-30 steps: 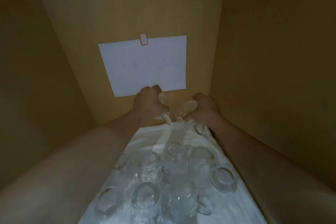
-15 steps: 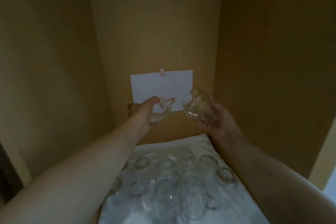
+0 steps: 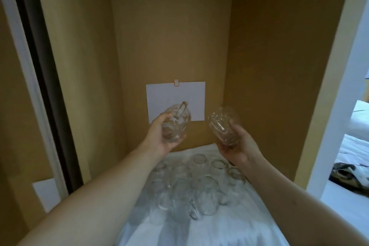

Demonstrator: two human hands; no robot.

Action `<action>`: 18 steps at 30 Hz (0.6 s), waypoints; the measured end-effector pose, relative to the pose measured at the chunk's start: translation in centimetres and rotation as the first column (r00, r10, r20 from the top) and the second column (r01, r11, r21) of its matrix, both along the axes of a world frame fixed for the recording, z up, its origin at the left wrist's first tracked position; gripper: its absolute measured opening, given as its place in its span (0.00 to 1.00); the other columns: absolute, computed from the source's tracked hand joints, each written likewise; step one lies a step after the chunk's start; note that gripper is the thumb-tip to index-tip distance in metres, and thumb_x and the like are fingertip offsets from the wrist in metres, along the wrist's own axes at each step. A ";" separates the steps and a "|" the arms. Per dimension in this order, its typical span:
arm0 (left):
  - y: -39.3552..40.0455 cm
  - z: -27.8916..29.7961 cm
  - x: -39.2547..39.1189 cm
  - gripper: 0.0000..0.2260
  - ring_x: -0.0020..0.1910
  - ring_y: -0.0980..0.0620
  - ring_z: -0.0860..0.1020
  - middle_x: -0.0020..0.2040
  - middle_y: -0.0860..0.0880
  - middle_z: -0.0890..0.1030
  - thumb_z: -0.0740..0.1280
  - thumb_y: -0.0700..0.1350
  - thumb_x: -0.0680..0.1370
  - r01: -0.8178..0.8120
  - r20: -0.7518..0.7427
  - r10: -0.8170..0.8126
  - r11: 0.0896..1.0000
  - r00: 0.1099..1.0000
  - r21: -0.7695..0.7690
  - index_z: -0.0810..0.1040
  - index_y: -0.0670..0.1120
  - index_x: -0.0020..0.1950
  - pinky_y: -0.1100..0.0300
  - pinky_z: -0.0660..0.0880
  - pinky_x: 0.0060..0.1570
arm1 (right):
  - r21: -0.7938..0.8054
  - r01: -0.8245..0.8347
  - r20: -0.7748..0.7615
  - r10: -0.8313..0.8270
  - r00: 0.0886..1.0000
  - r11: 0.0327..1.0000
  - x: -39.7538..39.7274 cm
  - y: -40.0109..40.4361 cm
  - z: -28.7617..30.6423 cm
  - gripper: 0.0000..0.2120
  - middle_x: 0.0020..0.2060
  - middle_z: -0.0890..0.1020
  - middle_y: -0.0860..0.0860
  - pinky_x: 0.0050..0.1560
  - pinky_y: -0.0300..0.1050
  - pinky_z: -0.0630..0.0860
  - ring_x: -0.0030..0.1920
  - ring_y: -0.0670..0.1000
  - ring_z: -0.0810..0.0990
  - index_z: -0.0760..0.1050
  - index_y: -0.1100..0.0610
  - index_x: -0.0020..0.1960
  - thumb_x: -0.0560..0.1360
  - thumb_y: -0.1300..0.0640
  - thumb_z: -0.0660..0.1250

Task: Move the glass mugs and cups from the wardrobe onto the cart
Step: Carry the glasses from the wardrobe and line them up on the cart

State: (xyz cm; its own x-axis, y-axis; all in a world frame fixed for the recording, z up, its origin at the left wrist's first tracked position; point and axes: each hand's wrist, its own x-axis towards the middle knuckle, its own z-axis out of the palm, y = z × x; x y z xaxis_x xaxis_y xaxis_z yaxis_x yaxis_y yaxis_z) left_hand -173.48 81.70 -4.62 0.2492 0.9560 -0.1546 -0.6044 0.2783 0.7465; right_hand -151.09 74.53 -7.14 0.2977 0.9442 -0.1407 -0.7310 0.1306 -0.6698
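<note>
There is one camera, on the person's head. It looks forward and down into the wardrobe (image 3: 171,36) from close by. Both arms reach away from it.

Two bare forearms reach in from the bottom corners, with no sleeve, watch or bracelet on either as far as the view shows. The left hand (image 3: 162,136) and right hand (image 3: 238,146) wear no gloves, and no rings show. A small dark spot marks the right forearm near the elbow.
</note>
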 end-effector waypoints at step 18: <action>-9.8 -3.0 3.7 0.27 0.47 0.38 0.86 0.53 0.37 0.85 0.78 0.49 0.65 0.220 -0.036 -0.220 0.976 0.975 0.004 0.81 0.42 0.62 0.34 0.76 0.58 | 0.150 -0.176 0.055 0.169 0.984 0.973 2.0 -13.1 -4.0 0.13 0.59 0.79 0.65 0.62 0.71 0.74 0.65 0.68 0.77 0.82 0.60 0.51 0.69 0.60 0.79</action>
